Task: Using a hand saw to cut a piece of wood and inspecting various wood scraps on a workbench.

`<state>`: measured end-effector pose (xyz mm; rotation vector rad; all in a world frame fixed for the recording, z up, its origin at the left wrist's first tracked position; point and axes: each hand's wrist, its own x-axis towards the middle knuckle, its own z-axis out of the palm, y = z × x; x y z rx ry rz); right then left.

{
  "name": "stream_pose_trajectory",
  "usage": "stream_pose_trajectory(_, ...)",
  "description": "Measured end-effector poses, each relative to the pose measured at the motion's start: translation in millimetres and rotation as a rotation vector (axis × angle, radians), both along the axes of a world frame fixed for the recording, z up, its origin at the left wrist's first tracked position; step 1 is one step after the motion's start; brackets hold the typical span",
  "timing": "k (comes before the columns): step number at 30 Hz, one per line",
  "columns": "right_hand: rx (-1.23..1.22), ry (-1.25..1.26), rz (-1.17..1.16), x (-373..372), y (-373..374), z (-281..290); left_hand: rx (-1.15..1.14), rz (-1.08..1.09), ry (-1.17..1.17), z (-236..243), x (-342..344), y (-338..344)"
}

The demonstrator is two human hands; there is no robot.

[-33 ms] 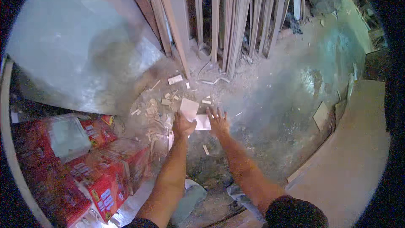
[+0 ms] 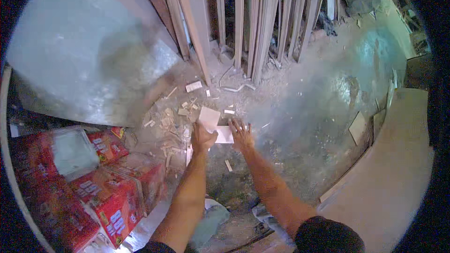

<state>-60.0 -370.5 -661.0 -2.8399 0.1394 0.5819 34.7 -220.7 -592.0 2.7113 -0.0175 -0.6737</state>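
Observation:
My left hand [image 2: 202, 139] is closed on the lower edge of a pale, flat, squarish wood piece [image 2: 209, 117], with the thumb toward the right. Under and beside it, low over the littered floor, is a second pale wood piece [image 2: 224, 134]. At that second piece's right end is my right hand [image 2: 242, 136], its fingers spread and pointing away from me. The fingertips seem to rest at its edge; whether they press on it I cannot tell. Small wood offcuts [image 2: 183, 112] and chips lie just left of and beyond my hands.
Tall boards [image 2: 262, 28] lean upright ahead. A large grey sheet [image 2: 79, 42] stands at the far left. Red cartons [image 2: 112, 192] with a clear plastic container [image 2: 75, 152] on top are at the near left. A broad tan panel [image 2: 393, 173] lies at the right.

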Motion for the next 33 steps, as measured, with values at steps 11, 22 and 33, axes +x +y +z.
stream_pose_trajectory(11, 0.318, -0.119, -0.553, 3, -23, 74, -0.678, 0.325, -0.165, 12, 13, 7)
stream_pose_trajectory(22, 1.241, -0.413, -0.764, 6, -52, 524, -1.804, 0.93, 0.707, 415, -21, -85)
stream_pose_trajectory(33, 1.884, -0.167, -0.744, 13, -7, 817, -1.794, 0.438, 0.352, 740, 4, -18)
